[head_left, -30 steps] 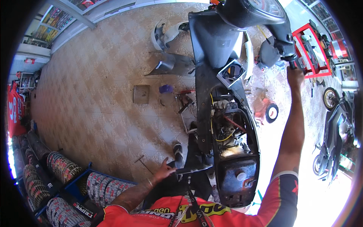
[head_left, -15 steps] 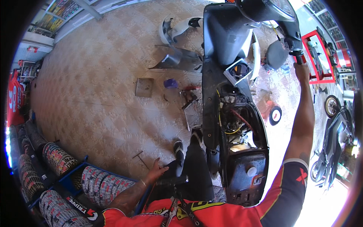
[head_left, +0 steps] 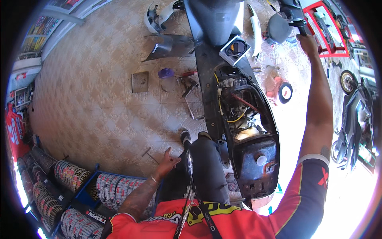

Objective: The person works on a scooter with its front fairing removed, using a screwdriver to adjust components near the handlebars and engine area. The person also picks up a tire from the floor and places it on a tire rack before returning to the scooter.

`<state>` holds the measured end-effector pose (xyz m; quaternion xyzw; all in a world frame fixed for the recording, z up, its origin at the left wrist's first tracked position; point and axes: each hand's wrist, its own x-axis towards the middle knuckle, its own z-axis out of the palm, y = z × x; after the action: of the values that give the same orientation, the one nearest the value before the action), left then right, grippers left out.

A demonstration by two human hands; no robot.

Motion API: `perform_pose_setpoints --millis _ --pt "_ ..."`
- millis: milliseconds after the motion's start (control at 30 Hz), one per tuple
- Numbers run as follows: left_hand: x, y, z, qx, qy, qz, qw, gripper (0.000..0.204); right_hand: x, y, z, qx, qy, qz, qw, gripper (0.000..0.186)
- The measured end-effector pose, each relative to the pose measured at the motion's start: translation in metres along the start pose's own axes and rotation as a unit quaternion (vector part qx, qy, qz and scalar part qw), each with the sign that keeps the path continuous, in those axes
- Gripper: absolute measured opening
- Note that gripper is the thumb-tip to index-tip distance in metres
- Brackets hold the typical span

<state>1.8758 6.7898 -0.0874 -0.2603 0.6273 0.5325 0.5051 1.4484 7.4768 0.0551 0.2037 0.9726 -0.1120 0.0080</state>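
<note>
A partly stripped scooter stands along my right side, its engine bay uncovered with yellow and red lines showing. My right hand, arm stretched forward, is closed round the black handlebar grip. Low beside my thigh, my left hand holds nothing, with its fingers apart. An open white box with a dark round part inside rests on the scooter's floorboard. Behind the engine bay sits the dark fuel tank with a pale round cap.
Left of the scooter lie a dark body panel, a square metal tray, a purple item and a T-handle tool. Tyre racks stand at lower left. A small wheel, red frame and motorcycle are at right.
The view has tilted and shifted, so the scooter's front sits higher and further left. My left hand has come slightly up. My right hand stays on the grip.
</note>
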Motion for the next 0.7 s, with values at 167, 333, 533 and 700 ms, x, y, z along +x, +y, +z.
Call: perform_pose_setpoints --millis 167,333,533,700 --pt "-0.011 -0.008 0.010 -0.007 -0.021 0.036 0.999 0.100 -0.017 -0.013 -0.005 -0.079 0.001 -0.021 0.997 0.049" --pt "0.016 -0.024 0.019 -0.060 0.004 -0.002 0.998 0.097 -0.039 -0.034 -0.030 -0.105 0.088 0.059 0.989 0.050" --pt "0.007 -0.061 -0.002 0.041 0.004 0.031 0.999 0.094 -0.038 -0.029 0.004 -0.127 0.055 0.007 0.990 0.055" --pt "-0.009 -0.089 -0.016 -0.116 0.029 0.034 0.992 0.091 0.007 -0.006 0.017 0.013 0.038 -0.014 0.999 0.051"
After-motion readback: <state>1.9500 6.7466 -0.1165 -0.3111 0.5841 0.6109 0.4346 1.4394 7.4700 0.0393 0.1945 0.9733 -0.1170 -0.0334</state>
